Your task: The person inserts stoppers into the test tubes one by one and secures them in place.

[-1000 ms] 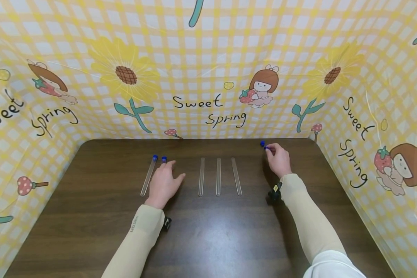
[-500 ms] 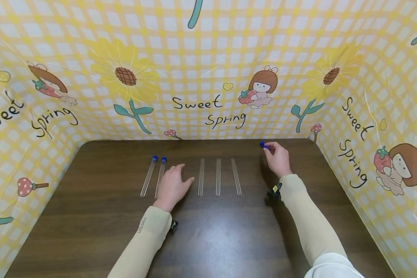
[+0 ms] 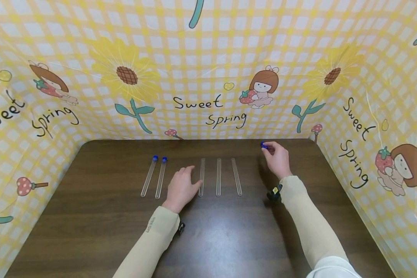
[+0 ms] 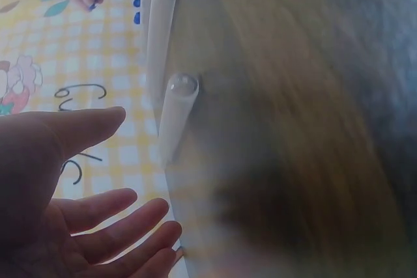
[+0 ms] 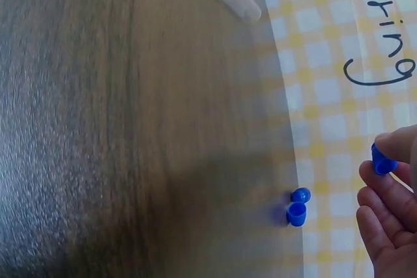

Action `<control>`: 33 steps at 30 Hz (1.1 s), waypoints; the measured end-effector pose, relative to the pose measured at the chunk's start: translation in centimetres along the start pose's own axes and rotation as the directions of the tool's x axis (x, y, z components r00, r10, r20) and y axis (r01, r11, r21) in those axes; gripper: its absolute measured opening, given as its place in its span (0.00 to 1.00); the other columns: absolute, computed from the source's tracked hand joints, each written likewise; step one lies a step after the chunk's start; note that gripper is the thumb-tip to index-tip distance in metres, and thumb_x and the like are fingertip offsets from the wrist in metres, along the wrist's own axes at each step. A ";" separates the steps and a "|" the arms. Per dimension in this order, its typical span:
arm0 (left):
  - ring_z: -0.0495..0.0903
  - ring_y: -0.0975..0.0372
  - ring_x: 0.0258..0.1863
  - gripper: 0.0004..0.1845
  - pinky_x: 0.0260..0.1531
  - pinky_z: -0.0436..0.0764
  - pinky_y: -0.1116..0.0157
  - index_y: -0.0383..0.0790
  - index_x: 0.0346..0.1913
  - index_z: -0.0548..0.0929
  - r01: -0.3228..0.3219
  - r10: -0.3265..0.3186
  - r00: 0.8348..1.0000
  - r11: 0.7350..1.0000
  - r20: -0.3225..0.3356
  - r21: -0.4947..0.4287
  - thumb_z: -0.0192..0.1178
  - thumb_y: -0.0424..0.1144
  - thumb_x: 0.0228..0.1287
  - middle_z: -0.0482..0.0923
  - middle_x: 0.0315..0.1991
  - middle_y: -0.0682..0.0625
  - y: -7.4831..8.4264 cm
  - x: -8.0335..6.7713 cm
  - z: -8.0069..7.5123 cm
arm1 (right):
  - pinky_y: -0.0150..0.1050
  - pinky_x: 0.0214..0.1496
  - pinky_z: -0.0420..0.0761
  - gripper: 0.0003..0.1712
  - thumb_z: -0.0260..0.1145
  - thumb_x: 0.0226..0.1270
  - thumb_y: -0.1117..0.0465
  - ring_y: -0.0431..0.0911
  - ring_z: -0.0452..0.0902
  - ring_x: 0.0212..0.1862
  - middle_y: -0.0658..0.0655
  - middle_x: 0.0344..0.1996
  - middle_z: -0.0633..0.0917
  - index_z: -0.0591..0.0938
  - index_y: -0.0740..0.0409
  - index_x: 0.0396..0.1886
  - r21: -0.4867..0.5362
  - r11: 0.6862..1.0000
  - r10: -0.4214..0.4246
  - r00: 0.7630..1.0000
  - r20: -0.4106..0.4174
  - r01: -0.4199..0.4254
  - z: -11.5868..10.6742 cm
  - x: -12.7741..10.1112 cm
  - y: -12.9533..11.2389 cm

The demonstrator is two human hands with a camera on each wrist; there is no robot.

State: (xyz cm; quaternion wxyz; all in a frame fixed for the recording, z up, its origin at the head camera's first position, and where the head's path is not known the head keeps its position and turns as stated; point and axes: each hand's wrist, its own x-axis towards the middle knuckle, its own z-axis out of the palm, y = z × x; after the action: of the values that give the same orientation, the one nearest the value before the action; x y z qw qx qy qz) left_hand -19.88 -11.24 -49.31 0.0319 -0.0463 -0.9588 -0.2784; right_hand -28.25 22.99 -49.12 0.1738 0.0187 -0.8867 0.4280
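My right hand [image 3: 278,159] pinches a blue cap [image 5: 383,161] between thumb and fingers over the table's far right; the right wrist view shows its hollow end. Two more blue caps [image 5: 297,213] lie together on the table below it. My left hand [image 3: 182,189] hovers with fingers spread, its thumb beside the nearest uncapped test tube [image 3: 202,173]; whether it touches the glass I cannot tell. Two other uncapped tubes, a middle test tube [image 3: 218,177] and a right test tube [image 3: 236,177], lie further right. Left of that hand lie two blue-capped test tubes [image 3: 161,178].
The dark wooden table [image 3: 208,239] carries all the tubes, laid roughly parallel with their round ends toward me. A yellow checked cloth [image 3: 194,69] with printed flowers and lettering rises behind the far edge and along both sides.
My left hand has moved right, from over the second capped tube to beside the first uncapped one, uncovering that capped tube. My right hand has shifted slightly left, keeping its cap.
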 end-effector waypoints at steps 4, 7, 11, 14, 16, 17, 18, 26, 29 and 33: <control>0.78 0.44 0.55 0.35 0.49 0.79 0.46 0.35 0.68 0.76 -0.002 0.002 1.000 1.000 0.008 0.011 0.72 0.50 0.63 0.78 0.57 0.38 0.3 0.0 0.4 | 0.51 0.51 0.80 0.12 0.68 0.72 0.64 0.55 0.82 0.47 0.63 0.46 0.86 0.85 0.65 0.51 0.001 1.000 -0.022 1.000 0.000 0.022 0.0 -0.1 -0.4; 0.77 0.44 0.56 0.36 0.50 0.79 0.46 0.35 0.68 0.76 -0.001 0.001 1.000 1.000 0.022 0.021 0.72 0.50 0.63 0.78 0.58 0.38 0.5 0.0 0.6 | 0.50 0.51 0.80 0.13 0.68 0.72 0.63 0.54 0.82 0.47 0.62 0.46 0.86 0.85 0.64 0.51 0.001 1.000 -0.024 1.000 0.007 0.024 -0.1 -0.2 -0.8; 0.77 0.43 0.56 0.35 0.51 0.78 0.46 0.34 0.67 0.77 -0.017 0.015 1.000 0.999 0.027 0.046 0.73 0.49 0.61 0.78 0.57 0.37 0.7 0.0 0.9 | 0.50 0.51 0.81 0.13 0.68 0.72 0.62 0.54 0.82 0.46 0.62 0.45 0.86 0.85 0.64 0.52 0.008 1.000 -0.030 1.000 0.009 0.030 -0.1 -0.2 -1.1; 0.77 0.42 0.55 0.36 0.52 0.78 0.47 0.33 0.66 0.77 -0.029 0.028 0.999 0.998 0.023 0.062 0.74 0.48 0.60 0.79 0.56 0.36 0.9 0.0 1.0 | 0.50 0.51 0.81 0.13 0.69 0.72 0.63 0.54 0.82 0.46 0.62 0.45 0.86 0.85 0.65 0.51 0.012 0.999 -0.042 0.999 0.007 0.042 0.0 -0.3 -1.3; 0.77 0.43 0.55 0.36 0.52 0.78 0.47 0.32 0.65 0.77 -0.032 0.030 0.999 0.997 0.022 0.065 0.75 0.47 0.59 0.79 0.56 0.36 1.0 0.0 1.1 | 0.50 0.50 0.81 0.13 0.69 0.71 0.63 0.54 0.82 0.45 0.62 0.44 0.86 0.85 0.64 0.51 0.015 0.999 -0.050 0.999 0.007 0.050 0.0 -0.3 -1.4; 0.77 0.42 0.55 0.36 0.52 0.78 0.47 0.32 0.65 0.77 -0.033 0.032 0.999 0.997 0.022 0.065 0.76 0.47 0.58 0.79 0.56 0.36 1.1 0.0 1.2 | 0.50 0.50 0.81 0.12 0.70 0.71 0.63 0.54 0.82 0.45 0.61 0.44 0.86 0.85 0.64 0.50 0.016 0.999 -0.051 0.999 0.008 0.051 0.0 -0.4 -1.5; 0.77 0.42 0.55 0.36 0.52 0.78 0.47 0.31 0.65 0.77 -0.034 0.033 0.999 0.997 0.022 0.068 0.76 0.47 0.58 0.79 0.56 0.36 1.1 -0.1 1.2 | 0.50 0.50 0.81 0.12 0.70 0.71 0.63 0.54 0.82 0.44 0.61 0.43 0.86 0.85 0.64 0.50 0.020 0.998 -0.054 0.999 0.009 0.054 0.0 -0.4 -1.6; 0.80 0.43 0.52 0.34 0.47 0.81 0.46 0.31 0.64 0.78 -0.012 0.009 0.999 0.997 0.040 0.073 0.75 0.43 0.58 0.79 0.56 0.36 1.5 -0.1 1.6 | 0.49 0.50 0.81 0.11 0.70 0.71 0.63 0.53 0.82 0.44 0.60 0.42 0.86 0.86 0.63 0.49 0.025 0.998 -0.067 0.998 0.018 0.066 0.1 -0.7 -1.9; 0.81 0.42 0.52 0.33 0.45 0.82 0.45 0.32 0.66 0.77 0.007 -0.011 0.998 0.998 0.057 0.070 0.74 0.42 0.60 0.78 0.58 0.36 1.4 -0.1 1.9 | 0.49 0.50 0.81 0.11 0.70 0.71 0.63 0.52 0.82 0.44 0.60 0.43 0.86 0.85 0.63 0.49 0.021 0.998 -0.057 0.998 0.027 0.056 0.2 -0.8 -2.0; 0.82 0.40 0.50 0.32 0.44 0.82 0.45 0.32 0.66 0.76 0.015 -0.019 0.998 0.998 0.062 0.060 0.73 0.40 0.61 0.79 0.58 0.36 1.4 -0.1 2.0 | 0.50 0.50 0.81 0.12 0.70 0.71 0.62 0.52 0.82 0.44 0.60 0.43 0.86 0.85 0.63 0.50 0.021 0.999 -0.044 0.998 0.034 0.044 0.2 -0.9 -2.0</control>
State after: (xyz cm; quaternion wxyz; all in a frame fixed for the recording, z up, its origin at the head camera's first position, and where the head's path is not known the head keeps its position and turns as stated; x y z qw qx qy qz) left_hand -19.71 -9.00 -50.29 0.0006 -0.0458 -0.9675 -0.2485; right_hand -27.05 21.46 -48.01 0.1676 0.0473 -0.8847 0.4325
